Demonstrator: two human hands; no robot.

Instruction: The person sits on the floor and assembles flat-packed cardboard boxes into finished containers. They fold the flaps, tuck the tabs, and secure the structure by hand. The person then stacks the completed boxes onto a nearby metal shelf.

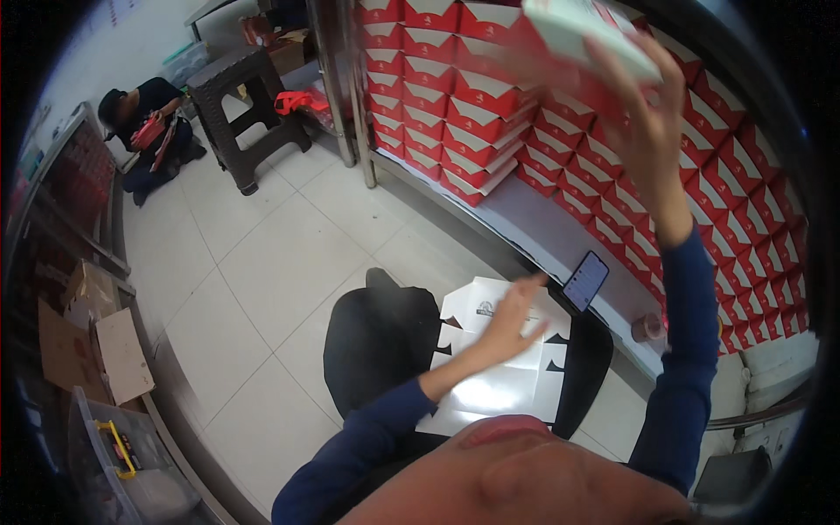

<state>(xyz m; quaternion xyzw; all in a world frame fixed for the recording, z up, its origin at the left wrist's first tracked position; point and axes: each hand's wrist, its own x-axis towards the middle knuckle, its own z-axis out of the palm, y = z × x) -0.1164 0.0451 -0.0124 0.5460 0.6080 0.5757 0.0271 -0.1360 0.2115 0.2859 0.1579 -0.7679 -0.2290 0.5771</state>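
My right hand (647,105) is raised at the upper right, its fingers closed on a folded red and white carton (591,35). The carton is blurred and held in front of the stacked cartons (490,92). Across my lap lies a flat, unfolded white carton blank (494,385) with cut slots along its sides and a small dark print near its far end. Just over the far part of that blank is my left hand (507,328), fingers stretched out and holding nothing. Whether it touches the blank I cannot tell.
A phone (586,280) leans at the shelf edge (516,210), with a cup (648,328) farther along it. A dark plastic stool (241,114) stands at the far left, near a seated person (153,131). Cardboard boxes (122,350) and a clear bin (131,464) are at the left.
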